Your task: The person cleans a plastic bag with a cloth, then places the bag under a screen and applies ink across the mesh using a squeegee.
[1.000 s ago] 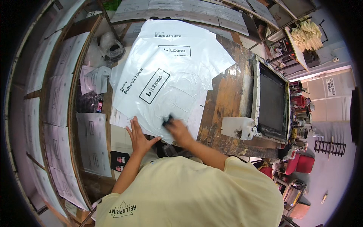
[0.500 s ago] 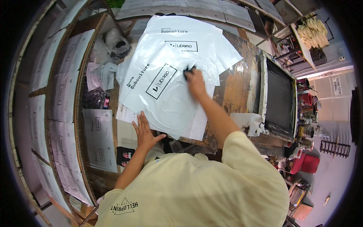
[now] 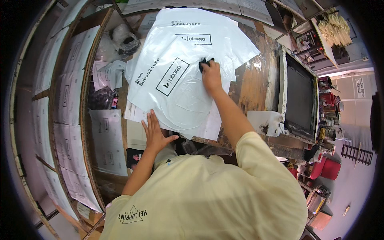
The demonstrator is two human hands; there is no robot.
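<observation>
White plastic sheets point(image 3: 144, 94) with black print lie fanned over one another on the worn wooden table point(image 3: 250, 90). My right hand point(image 3: 212, 76) grips a bunched black cloth point(image 3: 204, 65) and presses it against the top sheet, right of the framed print. Near the lower left edge of the sheets rests my left hand point(image 3: 155, 132), its fingers spread and its thumb stretched out, holding nothing. Wrinkles show in the glossy film between the two hands.
A framed printing screen point(image 3: 300, 94) lies at the table's right, beside a translucent white container point(image 3: 264, 122). Paint cans point(image 3: 328, 98) stand beyond it. On the left, racks hold printed white sheets point(image 3: 70, 92). A clear plastic bag point(image 3: 124, 40) sits at the far left.
My right hand has moved a little up and to the right with the black cloth. The whole view has shifted slightly. My left hand stays at the sheets' edge.
</observation>
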